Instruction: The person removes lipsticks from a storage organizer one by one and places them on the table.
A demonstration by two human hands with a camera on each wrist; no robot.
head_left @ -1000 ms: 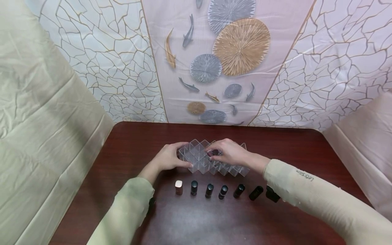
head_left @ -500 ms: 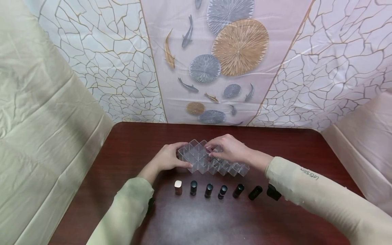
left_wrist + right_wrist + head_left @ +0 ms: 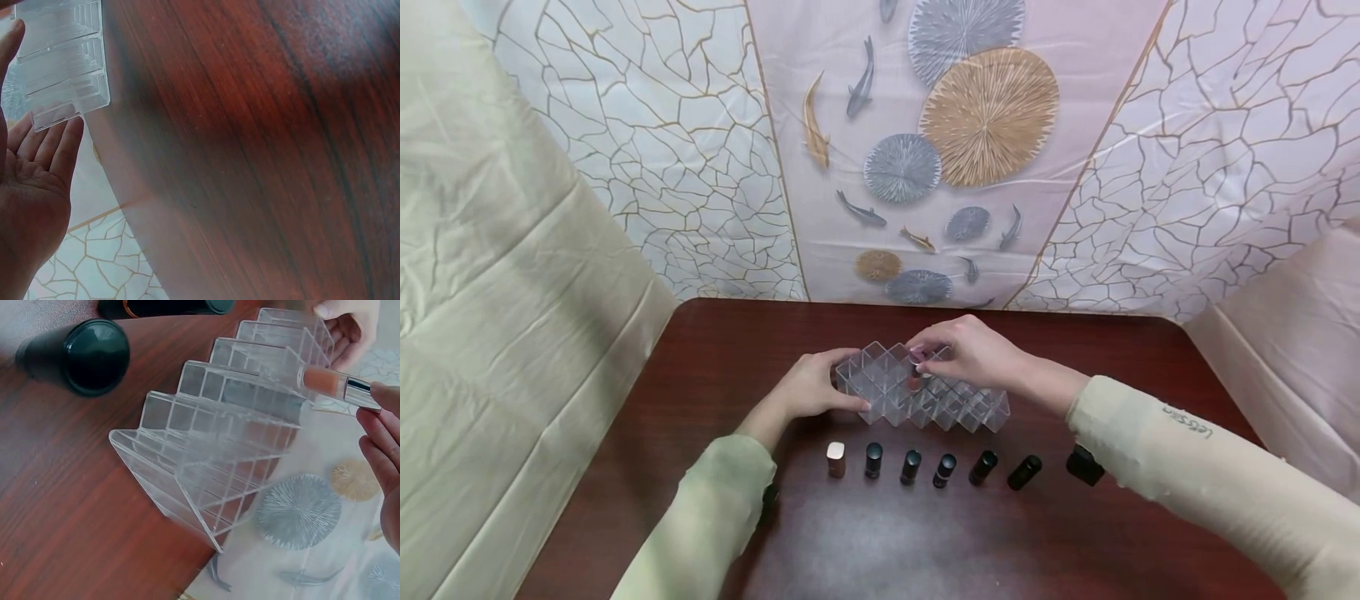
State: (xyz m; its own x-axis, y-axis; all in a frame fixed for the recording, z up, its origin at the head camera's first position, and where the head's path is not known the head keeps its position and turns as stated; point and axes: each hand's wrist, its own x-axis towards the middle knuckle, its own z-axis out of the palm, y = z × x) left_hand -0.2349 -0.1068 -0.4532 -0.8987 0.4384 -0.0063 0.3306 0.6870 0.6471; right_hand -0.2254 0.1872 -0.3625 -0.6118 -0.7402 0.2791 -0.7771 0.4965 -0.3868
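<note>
A clear, zigzag-edged lipstick organizer (image 3: 887,400) with diamond-shaped compartments stands on the dark red wooden table. My left hand (image 3: 812,385) holds its left end, thumb along the near side and fingers at the far side; in the left wrist view these fingers (image 3: 62,147) reach the clear end wall. Above the organizer's middle, my right hand (image 3: 973,354) pinches a lip gloss tube (image 3: 325,382) with a peach body and a shiny silver band. The tube's lower end overlaps the compartment rims in the right wrist view. My fingers hide its upper end.
In front of the organizer stands a row: a brown tube with a pale gold top (image 3: 836,460) at the left, then several black lipstick tubes (image 3: 912,467). The rightmost black tube (image 3: 1024,472) leans. A patterned cloth (image 3: 902,250) hangs behind the table (image 3: 745,333).
My right hand has shifted back and slightly right, rising with the peach tube, whose body now shows below the fingers. The left hand and the organizer stay about where they were.
</note>
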